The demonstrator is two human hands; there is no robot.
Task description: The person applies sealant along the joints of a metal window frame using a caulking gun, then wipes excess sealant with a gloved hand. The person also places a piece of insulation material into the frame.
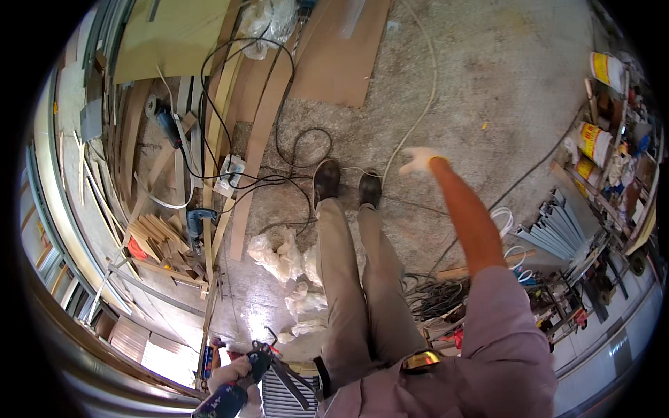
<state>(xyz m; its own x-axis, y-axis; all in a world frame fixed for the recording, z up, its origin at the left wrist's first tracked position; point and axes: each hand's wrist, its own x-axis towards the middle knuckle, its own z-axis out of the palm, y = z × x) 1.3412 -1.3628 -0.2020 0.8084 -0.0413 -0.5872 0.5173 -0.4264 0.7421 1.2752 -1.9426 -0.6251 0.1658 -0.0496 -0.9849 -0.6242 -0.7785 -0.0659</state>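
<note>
My right hand [418,160], in a pale glove, is stretched out over the concrete floor with its fingers apart and nothing in it. Just left of its fingertips, a thin pale hose [433,76] runs along the floor past my shoes [326,180]. At the lower left, my left hand [231,372] is closed around a dark tool that looks like a caulking gun [259,359], with a tubular body and long black levers. The lower picture edge cuts off part of this tool.
Left of my feet lie long boards [261,146], tangled black cords [306,150], an angle grinder [164,122], a blue drill [200,221] and wood offcuts [159,235]. Crumpled plastic [279,258] lies beside my legs. At right are grey metal strips [555,226], coiled cable [439,298] and buckets [594,142].
</note>
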